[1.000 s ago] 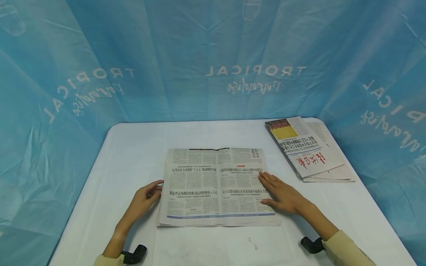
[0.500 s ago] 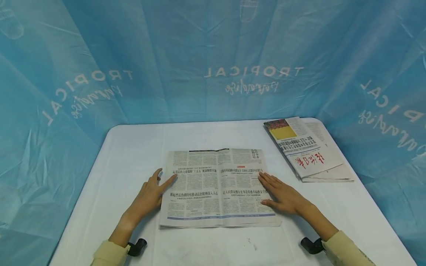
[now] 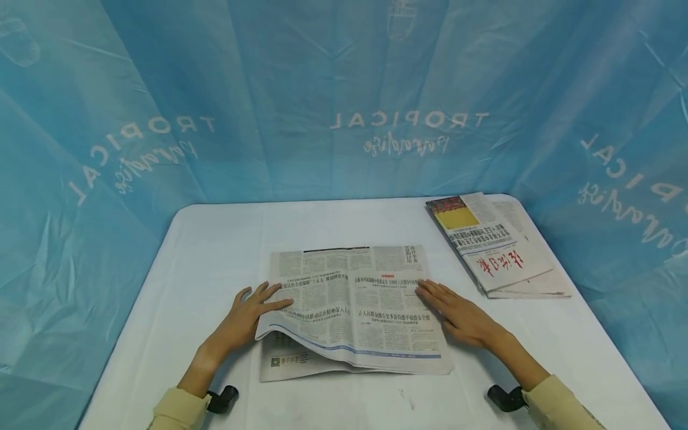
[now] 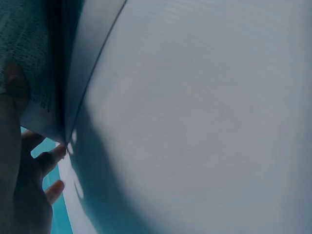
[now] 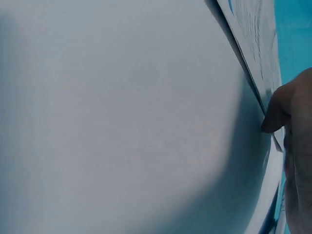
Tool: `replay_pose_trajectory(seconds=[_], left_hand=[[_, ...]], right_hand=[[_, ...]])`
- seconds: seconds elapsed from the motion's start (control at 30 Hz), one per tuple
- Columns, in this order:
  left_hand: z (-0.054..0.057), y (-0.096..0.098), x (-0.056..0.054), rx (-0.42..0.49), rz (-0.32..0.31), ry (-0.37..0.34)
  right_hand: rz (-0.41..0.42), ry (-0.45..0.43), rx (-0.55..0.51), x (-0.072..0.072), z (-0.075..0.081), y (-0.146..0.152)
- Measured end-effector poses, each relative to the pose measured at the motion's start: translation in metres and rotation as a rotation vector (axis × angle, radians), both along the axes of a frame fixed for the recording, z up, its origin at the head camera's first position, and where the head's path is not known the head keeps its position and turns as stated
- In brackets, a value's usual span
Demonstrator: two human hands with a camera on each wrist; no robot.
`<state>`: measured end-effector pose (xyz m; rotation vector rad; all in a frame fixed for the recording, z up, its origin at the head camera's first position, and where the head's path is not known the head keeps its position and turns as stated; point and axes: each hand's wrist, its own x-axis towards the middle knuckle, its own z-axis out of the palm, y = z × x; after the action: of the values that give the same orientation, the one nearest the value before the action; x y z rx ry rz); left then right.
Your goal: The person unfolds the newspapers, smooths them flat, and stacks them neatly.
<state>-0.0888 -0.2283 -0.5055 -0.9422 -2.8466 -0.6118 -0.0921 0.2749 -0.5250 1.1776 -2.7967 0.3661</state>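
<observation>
A spread newspaper lies on the white table, its lower left corner lifted and curled up in the head view. My left hand grips the left edge of the top sheet, the thumb over the page and the other fingers at the edge. In the left wrist view, the raised sheet is by the thumb, standing above the lower layer. My right hand rests on the newspaper's right edge with its fingers extended over the print. The right wrist view shows that thumb at the paper's edge.
A small stack of folded newspapers lies at the back right of the white table. A blue printed sheet hangs behind and at both sides. Black wrist devices sit at both cuffs.
The left hand moved from beside the newspaper onto its left edge and raised the top sheet, uncovering a page beneath. The right thumb shifted from on the page to its edge.
</observation>
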Motion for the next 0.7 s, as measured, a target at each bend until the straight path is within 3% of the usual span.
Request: replay_pose_trajectory(seconds=[0.17, 0.37, 0.6, 0.7], left_hand=[[0.008, -0.002, -0.003, 0.133, -0.05, -0.039], [0.016, -0.003, -0.007, 0.295, -0.078, -0.058], [0.021, -0.005, -0.01, 0.442, -0.125, -0.022], [0.024, -0.008, -0.01, 0.501, -0.151, -0.092]], right_hand=[[-0.04, 0.043, 0.003, -0.007, 0.007, -0.003], [-0.025, 0.089, -0.03, -0.015, 0.012, -0.005], [-0.035, 0.068, -0.181, -0.026, 0.014, -0.013], [0.014, 0.088, -0.297, -0.031, 0.015, -0.013]])
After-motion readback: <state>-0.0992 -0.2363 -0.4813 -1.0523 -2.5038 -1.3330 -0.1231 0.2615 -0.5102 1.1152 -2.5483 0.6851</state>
